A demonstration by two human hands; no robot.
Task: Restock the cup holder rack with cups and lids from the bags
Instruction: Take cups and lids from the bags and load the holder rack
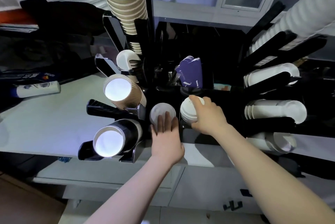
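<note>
two bare forearms reached up from the bottom edge toward a black cup holder rack [223,96] standing on a pale tabletop [54,115]. the left hand [165,136] lay flat with straight fingers on the near edge of a white lid stack [161,113] in the rack's front middle slot; how deep that stack went was hidden. just to its right, the right hand [208,116] curled over a second stack of white lids [188,113], thumb low on its near side and fingers over the top, so part of the stack was covered.

left of the hands, a black cup stack [116,136] and a brown ribbed cup stack [123,91] pointed their open mouths at the camera, the insides washed out by glare. a smaller white cup [125,59] sat behind them, and a tall brown cup column [125,0] ran out of the top of the picture.

on the right, white lid rows [275,111] lay between black arms, the lowest one blurred. a white stack [297,11] was cut off at the upper right corner.

deep in the rack's centre, purple items [192,71] stood in a dark compartment too dim to read. a patterned sleeve of cups [36,89] lay on the tabletop far left.
</note>
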